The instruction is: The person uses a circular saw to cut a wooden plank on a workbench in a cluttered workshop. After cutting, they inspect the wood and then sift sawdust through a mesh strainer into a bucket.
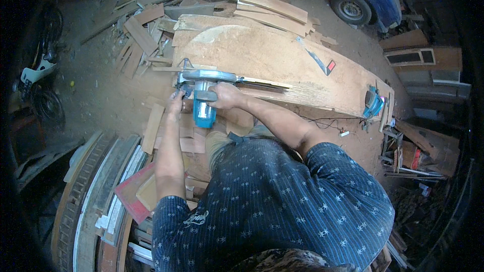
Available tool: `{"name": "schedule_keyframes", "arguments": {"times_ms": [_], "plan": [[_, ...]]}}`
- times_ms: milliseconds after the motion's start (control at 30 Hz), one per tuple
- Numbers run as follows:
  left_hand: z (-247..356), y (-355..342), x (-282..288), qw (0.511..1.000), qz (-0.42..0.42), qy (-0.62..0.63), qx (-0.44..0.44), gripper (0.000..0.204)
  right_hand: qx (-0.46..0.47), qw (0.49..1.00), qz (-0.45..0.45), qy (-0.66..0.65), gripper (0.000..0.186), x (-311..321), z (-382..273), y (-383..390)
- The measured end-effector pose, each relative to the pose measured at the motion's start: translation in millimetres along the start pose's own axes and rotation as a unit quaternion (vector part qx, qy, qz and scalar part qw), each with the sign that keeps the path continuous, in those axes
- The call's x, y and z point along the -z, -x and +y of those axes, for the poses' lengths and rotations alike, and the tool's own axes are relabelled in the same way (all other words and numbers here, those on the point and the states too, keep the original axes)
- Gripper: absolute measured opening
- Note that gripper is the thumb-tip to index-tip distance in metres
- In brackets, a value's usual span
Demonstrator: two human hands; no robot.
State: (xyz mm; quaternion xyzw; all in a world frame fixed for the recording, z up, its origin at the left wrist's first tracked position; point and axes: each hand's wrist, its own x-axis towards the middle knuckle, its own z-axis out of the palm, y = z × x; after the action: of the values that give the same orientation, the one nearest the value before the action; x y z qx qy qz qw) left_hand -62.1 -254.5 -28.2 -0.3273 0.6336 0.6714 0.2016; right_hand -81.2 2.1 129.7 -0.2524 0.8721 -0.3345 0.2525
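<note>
From the head view, the circular saw [204, 95] sits at the near-left end of the big wooden slab [272, 60], a little toward ten o'clock from the picture's centre, with its teal motor body pointing back at the person and its grey guard lying along the slab's near edge. It looks to me like a dense, rigid tool, heavy enough to want both hands, with smooth hard plastic on the body (the kind that could slip in a dusty palm); the top handle and the body's left side seem the natural places to grip it.

The right hand [225, 95] is curled tight around the saw's handle, fingers wrapped over, at three o'clock of the motor. The left hand [176, 103] rests against the saw's left side at nine o'clock, fingers loosely bent; whether it truly grips or only steadies, I cannot tell. The two hands are apart, the saw between them.

On the slab toward two o'clock lies a handsaw [318, 61], and another teal power tool [373, 103] sits at the far right end. Loose planks [272, 7] are heaped at twelve o'clock.
</note>
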Motion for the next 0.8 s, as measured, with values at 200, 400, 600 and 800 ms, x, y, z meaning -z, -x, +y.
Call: {"name": "schedule_keyframes", "arguments": {"times_ms": [200,400,600,800], "plan": [[11.7,-0.8,12.4,1.0,0.006,-0.01,0.0,0.027,-0.007,1.0,0.011,-0.005,0.036,-7.5,-5.8,-12.2],[32.2,18.7,13.1,0.998,0.039,-0.044,-0.001,0.031,0.002,0.997,0.046,-0.062,0.042,-0.6,-1.0,-5.4],[56.0,120.0,-54.5,0.996,-0.038,0.056,-0.054,0.041,-0.083,0.991,0.109,-0.01,0.05,88.0,-1.8,106.1],[-30.1,161.5,-102.3,0.999,-0.01,0.045,0.004,0.047,-0.221,0.952,0.192,-0.089,0.044,230.3,44.1,253.8]]}}
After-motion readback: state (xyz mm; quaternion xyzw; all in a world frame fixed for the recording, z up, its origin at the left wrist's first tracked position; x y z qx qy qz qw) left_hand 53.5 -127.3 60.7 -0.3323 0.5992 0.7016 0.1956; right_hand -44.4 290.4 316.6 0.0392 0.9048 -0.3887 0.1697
